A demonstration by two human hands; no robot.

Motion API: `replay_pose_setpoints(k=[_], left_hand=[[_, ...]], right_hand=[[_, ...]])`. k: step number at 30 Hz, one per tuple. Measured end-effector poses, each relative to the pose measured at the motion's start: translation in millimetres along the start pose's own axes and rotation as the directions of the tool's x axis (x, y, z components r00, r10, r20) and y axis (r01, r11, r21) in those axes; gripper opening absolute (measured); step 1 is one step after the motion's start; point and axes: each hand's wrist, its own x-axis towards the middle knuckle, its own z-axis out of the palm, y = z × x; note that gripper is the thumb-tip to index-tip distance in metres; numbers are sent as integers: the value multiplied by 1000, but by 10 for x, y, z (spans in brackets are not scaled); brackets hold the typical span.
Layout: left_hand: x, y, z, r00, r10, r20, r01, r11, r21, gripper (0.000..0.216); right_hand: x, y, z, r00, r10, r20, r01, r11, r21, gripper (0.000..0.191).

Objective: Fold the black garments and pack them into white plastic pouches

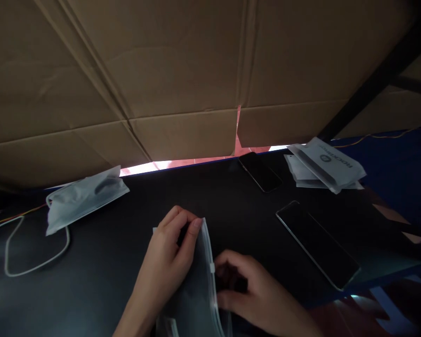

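My left hand (170, 255) pinches the top corner of a frosted zip-lock pouch (196, 290) that lies low in the middle of the black table (126, 262). My right hand (247, 288) is curled at the pouch's zip edge beside the white slider, fingers closed on the pouch's edge. What is inside the pouch is too dark to make out.
Two dark phones lie face up to the right, a large one (317, 243) near and a smaller one (260, 171) farther back. White pouches are stacked at the back right (324, 164); another pouch (84, 199) and a white cable (31, 255) lie at left. Cardboard walls (182, 70) rise behind.
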Motion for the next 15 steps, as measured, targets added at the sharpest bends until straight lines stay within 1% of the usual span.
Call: replay_pose_setpoints(k=[1,2,3,5,6,8,10,11,12,13,15], left_hand=[[4,-14,-7,1000,-2,-10,2,1000,3,33],[8,-22,-7,1000,-1,-15,1,1000,5,33],[10,-22,-1,1000,2,-18,-1,1000,7,32],[13,-7,22,1000,10,-21,-10,1000,12,32],[13,3,33,1000,14,-24,-14,1000,15,32],[13,17,47,999,16,-34,-15,1000,21,30],[11,17,45,999,11,-45,-10,1000,22,30],[10,12,41,999,8,-48,-7,1000,20,30],[8,7,37,999,6,-51,-5,1000,16,31],[5,2,35,999,5,-53,-4,1000,12,32],[1,-6,41,998,3,-58,-3,1000,5,32]], right_hand=[[-20,-6,-52,1000,-6,18,5,1000,24,17],[-29,-9,-78,1000,-11,3,11,1000,23,12],[-26,-8,-75,999,-15,-38,15,1000,1,8],[8,20,9,990,-38,-134,26,996,-85,8],[34,48,77,981,-72,-180,46,988,-145,11],[88,127,216,943,-195,-271,106,945,-308,24],[129,210,309,890,-321,-323,151,876,-457,42],[143,240,329,877,-345,-335,148,857,-494,50],[154,257,334,879,-333,-342,131,857,-499,54],[163,259,326,890,-296,-346,103,871,-481,54],[179,226,292,915,-210,-344,43,899,-437,41]])
